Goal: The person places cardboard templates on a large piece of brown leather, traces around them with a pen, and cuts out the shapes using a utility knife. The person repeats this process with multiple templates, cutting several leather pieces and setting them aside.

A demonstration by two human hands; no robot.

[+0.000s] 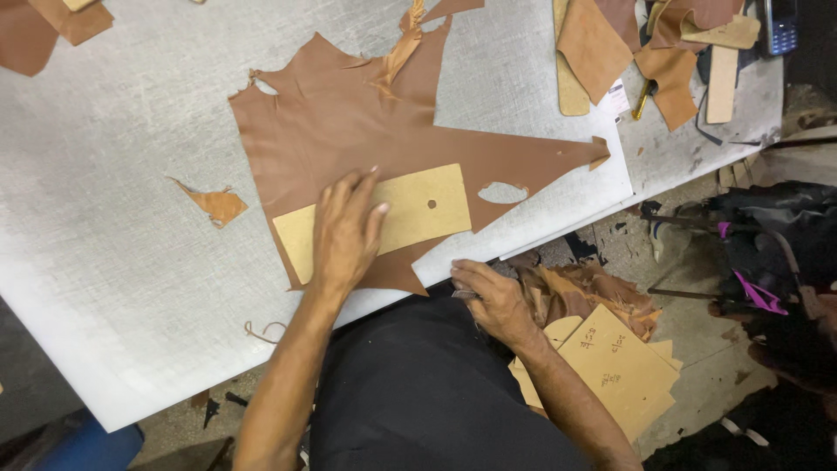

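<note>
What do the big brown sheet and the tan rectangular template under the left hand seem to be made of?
Big brown sheet: probably leather, matte, with ragged irregular edges and soft folds. Tan rectangular template under the left hand: likely stiff cardboard, flat, straight-cut, with a punched hole.

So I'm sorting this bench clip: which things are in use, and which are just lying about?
In use: left hand pressing the cardboard template on the brown leather hide; right hand at the table edge.
Lying about: small scrap, offcut pile, cardboard stack.
</note>
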